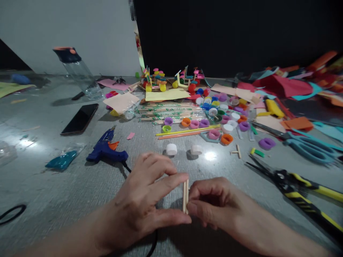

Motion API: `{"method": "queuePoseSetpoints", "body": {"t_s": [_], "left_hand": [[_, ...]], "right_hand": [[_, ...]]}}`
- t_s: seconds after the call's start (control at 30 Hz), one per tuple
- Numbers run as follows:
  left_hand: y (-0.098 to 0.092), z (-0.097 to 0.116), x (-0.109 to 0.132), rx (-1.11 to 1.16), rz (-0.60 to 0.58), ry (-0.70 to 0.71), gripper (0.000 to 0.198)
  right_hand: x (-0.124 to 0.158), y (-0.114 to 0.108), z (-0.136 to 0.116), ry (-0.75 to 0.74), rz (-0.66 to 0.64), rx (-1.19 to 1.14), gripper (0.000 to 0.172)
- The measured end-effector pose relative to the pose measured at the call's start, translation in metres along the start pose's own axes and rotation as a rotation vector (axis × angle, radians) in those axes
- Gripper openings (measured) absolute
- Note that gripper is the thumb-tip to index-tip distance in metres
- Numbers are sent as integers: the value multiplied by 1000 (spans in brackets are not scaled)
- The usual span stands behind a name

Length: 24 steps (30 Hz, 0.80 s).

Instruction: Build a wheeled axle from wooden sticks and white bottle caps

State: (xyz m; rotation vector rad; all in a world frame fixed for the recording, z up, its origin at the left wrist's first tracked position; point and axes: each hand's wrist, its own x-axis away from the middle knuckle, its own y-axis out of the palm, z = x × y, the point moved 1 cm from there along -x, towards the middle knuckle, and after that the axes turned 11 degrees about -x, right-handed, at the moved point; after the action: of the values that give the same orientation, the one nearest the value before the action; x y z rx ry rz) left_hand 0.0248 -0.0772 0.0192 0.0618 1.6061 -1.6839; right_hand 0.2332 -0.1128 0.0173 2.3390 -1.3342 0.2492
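My left hand (146,198) and my right hand (211,203) meet low in the middle of the grey table (66,200). Between them stand two short wooden sticks (185,196), upright and side by side. The left thumb and forefinger pinch the sticks from the left at top and bottom. The right fingers are curled and pinch them from the right. Two white bottle caps (172,149) lie just beyond the hands.
A blue glue gun (107,150) lies left of the hands, its black cord running under my left wrist. Black-and-yellow pliers (297,185) and blue scissors (308,144) lie right. Several coloured caps (214,119), long sticks (171,112), a phone (79,119) and a bottle (79,73) sit farther back.
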Motion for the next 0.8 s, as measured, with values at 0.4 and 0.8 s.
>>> {"method": "queuePoseSetpoints", "body": {"t_s": [0.4, 0.8], "left_hand": [[3, -1, 1, 91, 20, 53, 54], [-3, -2, -1, 177, 40, -10, 49]], "right_hand": [[1, -4, 1, 32, -67, -40, 33], [4, -10, -3, -113, 5, 23, 44]]}}
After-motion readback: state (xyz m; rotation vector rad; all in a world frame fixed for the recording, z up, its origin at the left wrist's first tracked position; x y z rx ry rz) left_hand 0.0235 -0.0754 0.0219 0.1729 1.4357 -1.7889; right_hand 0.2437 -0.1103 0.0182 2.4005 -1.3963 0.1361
